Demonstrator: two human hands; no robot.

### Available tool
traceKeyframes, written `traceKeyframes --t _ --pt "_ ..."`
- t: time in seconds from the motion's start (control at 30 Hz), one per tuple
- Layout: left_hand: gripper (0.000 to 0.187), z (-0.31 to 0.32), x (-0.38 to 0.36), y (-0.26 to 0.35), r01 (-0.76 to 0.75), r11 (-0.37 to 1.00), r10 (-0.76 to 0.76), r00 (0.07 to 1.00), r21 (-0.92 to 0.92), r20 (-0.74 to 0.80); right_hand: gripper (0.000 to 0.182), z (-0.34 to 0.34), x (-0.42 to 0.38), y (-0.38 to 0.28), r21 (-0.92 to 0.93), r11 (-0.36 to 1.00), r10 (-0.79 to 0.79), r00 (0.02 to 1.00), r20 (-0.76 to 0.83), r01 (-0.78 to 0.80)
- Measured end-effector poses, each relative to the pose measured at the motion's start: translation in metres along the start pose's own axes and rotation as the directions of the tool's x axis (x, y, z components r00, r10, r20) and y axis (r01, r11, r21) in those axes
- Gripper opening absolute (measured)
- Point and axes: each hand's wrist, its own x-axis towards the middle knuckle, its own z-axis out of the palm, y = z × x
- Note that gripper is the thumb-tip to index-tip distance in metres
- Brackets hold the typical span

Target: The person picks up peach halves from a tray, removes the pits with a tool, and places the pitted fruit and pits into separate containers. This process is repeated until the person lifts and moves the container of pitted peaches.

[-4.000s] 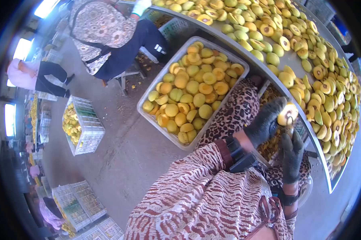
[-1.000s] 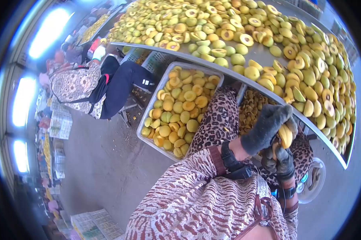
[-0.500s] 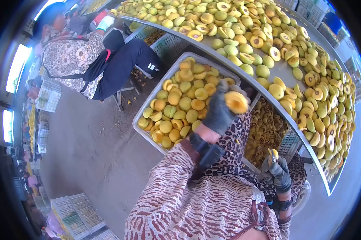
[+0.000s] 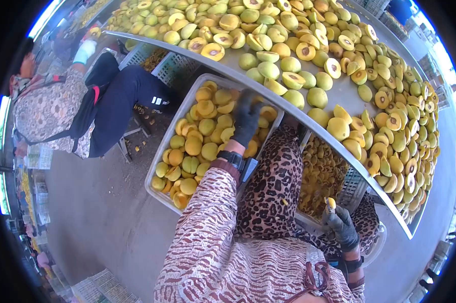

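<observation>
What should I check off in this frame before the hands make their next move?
1. Left hand at the pale tub: ok, it is over the fruit inside.
2. Left hand free of fruit: cannot tell, its fingers are blurred.
3. Right hand free of fruit: not ok, a yellow piece shows at its fingertips.
4. Cut fruit on the metal table: ok, many pieces lie there.
5. Every cut piece there free of its dark center: not ok, several show one.
6. Co-worker's gloved hand apart from both hands: ok, it is well off to the left.
</observation>
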Motion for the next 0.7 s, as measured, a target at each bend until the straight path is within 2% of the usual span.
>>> traceKeyframes --t 0.03,0.07,0.1,0.13,0.17,0.23,0.27,0.3,0.37,0.4,0.43,0.47,0.5,0.53,0.57,0.6,0.63,0.67,0.7 --pt "0.041 0.007 -0.006 -0.010 0.003 1.000 -0.003 1.000 -0.008 0.006 0.034 -0.002 0.002 -0.003 -0.024 0.999 0.025 0.999 0.028 -0.024" --pt "0.040 0.010 -0.013 -0.015 0.041 0.998 -0.051 0.978 0.052 0.203 0.037 -0.009 0.005 0.007 -0.058 0.998 0.023 0.999 0.028 -0.022" --pt "0.040 0.010 -0.014 -0.013 0.058 0.991 -0.099 0.916 0.117 0.389 0.037 -0.011 0.005 0.003 -0.059 0.998 0.023 1.000 0.017 -0.022" --pt "0.042 0.007 -0.010 -0.014 0.110 0.988 -0.148 0.882 0.109 0.447 0.039 -0.012 0.004 -0.004 -0.051 0.998 0.042 0.999 -0.003 -0.042" --pt "0.042 0.003 -0.003 -0.012 0.107 0.989 -0.141 0.877 0.100 0.459 0.041 -0.012 0.002 -0.005 -0.038 0.997 0.066 0.998 -0.024 -0.066" --pt "0.045 -0.002 0.003 -0.007 -0.137 0.903 -0.087 0.869 0.407 0.487 0.038 -0.021 0.003 0.007 0.032 0.993 0.111 0.994 0.000 -0.111" --pt "0.038 0.000 0.007 -0.004 -0.153 0.830 -0.157 0.859 0.536 0.488 0.034 -0.014 0.006 0.007 0.061 0.988 0.148 0.987 -0.066 -0.144" --pt "0.038 0.003 0.013 -0.001 -0.162 0.838 -0.143 0.857 0.521 0.495 0.031 -0.014 0.010 0.008 0.094 0.981 0.179 0.974 -0.138 -0.167" --pt "0.039 0.013 0.031 0.006 -0.163 0.817 -0.327 0.659 0.553 0.678 0.026 -0.029 0.024 0.030 -0.077 0.996 0.043 0.999 -0.017 -0.044" --pt "0.038 0.019 0.029 0.003 -0.212 0.851 -0.202 0.713 0.481 0.672 0.026 -0.029 0.026 0.021 -0.109 0.991 0.075 0.997 0.002 -0.074" --pt "0.035 0.025 0.022 0.002 -0.162 0.826 -0.285 0.707 0.541 0.648 0.027 -0.028 0.030 0.013 -0.141 0.985 0.107 0.994 0.029 -0.101" --pt "0.034 0.028 0.015 -0.004 -0.206 0.831 -0.226 0.724 0.517 0.652 0.027 -0.032 0.033 0.018 -0.134 0.986 0.104 0.994 0.024 -0.099" --pt "0.032 0.027 0.013 -0.002 -0.252 0.831 -0.167 0.737 0.495 0.655 0.028 -0.036 0.036 0.028 -0.201 0.977 0.086 0.996 0.039 -0.077" --pt "0.030 0.022 0.010 0.001 -0.272 0.826 -0.156 0.731 0.493 0.664 0.028 -0.039 0.039 0.035 -0.267 0.963 0.065 0.996 0.053 -0.049" --pt "0.029 0.015 0.013 0.014 -0.297 0.820 -0.139 0.727 0.489 0.673 0.028 -0.041 0.041 0.038 -0.255 0.966 0.050 0.998 0.045 -0.037" --pt "0.028 0.014 0.009 0.010 -0.236 0.838 -0.165 0.751 0.493 0.640 0.029 -0.041 0.041 0.041 -0.221 0.975 0.021 0.999 0.040 -0.012" --pt "0.027 0.014 0.005 -0.001 -0.218 0.826 -0.217 0.729 0.520 0.649 0.029 -0.040 0.041 0.046 -0.187 0.982 -0.001 0.999 0.038 0.008" --pt "0.028 0.016 0.000 -0.014 -0.143 0.836 -0.266 0.738 0.530 0.620 0.028 -0.039 0.043 0.051 -0.208 0.976 -0.069 0.997 0.019 0.072" --pt "0.029 0.018 -0.003 -0.020 -0.066 0.841 -0.317 0.745 0.538 0.587 0.028 -0.039 0.046 0.050 -0.198 0.977 -0.070 0.997 0.017 0.072"
